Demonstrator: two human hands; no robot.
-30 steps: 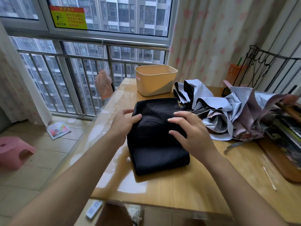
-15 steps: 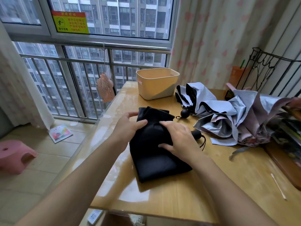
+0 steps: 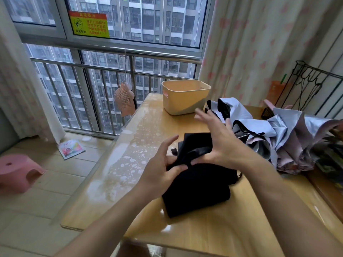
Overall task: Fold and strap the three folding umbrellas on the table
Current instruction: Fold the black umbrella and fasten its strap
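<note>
Black umbrella (image 3: 200,190) partly behind R hand (image 3: 220,145)

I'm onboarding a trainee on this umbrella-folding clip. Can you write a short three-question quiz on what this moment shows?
1. True or false: the yellow basket stands behind the black umbrella, at the far end of the table.
2. Which hands grip the black fabric? A) left only B) right only C) both
3. Fill in: the pale umbrella heap, not yet folded, lies to the person's ____ of the black one.

Key: 1 true. 2 C: the left hand pinches a fold, and the right hand clamps it with the thumb. 3 right.
</note>
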